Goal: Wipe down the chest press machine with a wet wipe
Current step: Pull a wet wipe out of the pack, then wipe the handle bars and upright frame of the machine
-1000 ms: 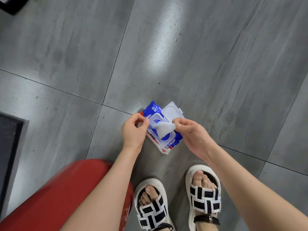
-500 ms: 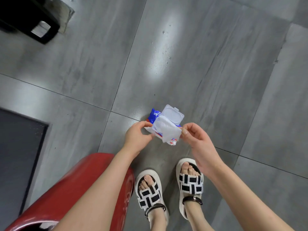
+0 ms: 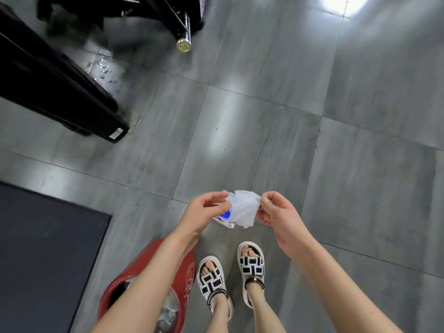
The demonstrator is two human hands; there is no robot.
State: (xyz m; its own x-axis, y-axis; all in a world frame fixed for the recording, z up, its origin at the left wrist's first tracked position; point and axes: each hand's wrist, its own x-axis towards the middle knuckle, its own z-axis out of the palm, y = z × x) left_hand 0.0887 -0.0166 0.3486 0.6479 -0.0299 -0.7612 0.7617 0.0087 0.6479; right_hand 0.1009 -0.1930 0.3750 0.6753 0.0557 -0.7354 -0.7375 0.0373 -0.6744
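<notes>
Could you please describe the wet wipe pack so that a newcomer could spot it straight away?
Look above the two black-and-white sandals, between the raised hands. The left hand holds the wet wipe pack, half hidden behind the white wipe pinched by the right hand. Its blue spot and red-edged corner mark it out.

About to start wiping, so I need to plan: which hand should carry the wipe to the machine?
Right. The right hand pinches the white wipe at its edge, while the left hand is occupied holding the wipe pack.
</notes>
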